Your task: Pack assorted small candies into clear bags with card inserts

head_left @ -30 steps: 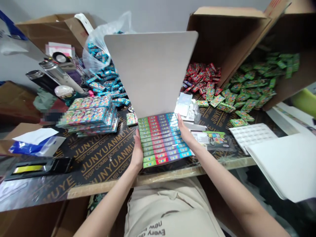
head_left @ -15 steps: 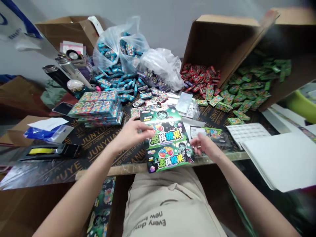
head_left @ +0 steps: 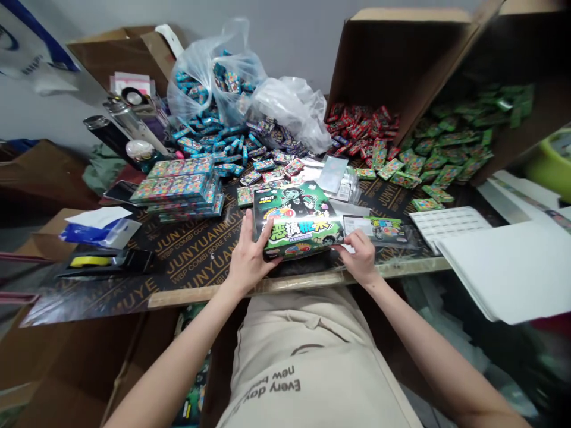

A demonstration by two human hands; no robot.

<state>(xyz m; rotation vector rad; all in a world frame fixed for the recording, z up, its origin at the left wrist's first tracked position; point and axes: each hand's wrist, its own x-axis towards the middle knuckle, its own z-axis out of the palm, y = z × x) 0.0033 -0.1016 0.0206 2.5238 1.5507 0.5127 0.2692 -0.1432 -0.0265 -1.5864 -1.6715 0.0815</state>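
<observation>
1. Tape dispenser (head_left: 111, 261), black with a yellow roll, lies near the table's (head_left: 200, 246) front edge.
2. Stack of small patterned boxes (head_left: 178, 184) stands behind it and to the right; loose blue packs (head_left: 223, 145) lie beyond.
3. Left hand (head_left: 250, 252) is spread, fingers along the left side of the green-and-black carton (head_left: 297, 217), thumb at its front.
4. That carton sits between both hands by the front edge, its printed top folded over.
5. Right hand (head_left: 359, 255) has curled fingers at the carton's front right corner; whether they pinch it, I cannot tell.
6. Red packs (head_left: 363, 131) lie farther back.
7. Wrapped packet (head_left: 386, 229) lies just beside the right hand.
8. Green packs (head_left: 441, 148) are heaped behind white sheets (head_left: 513, 273).
</observation>
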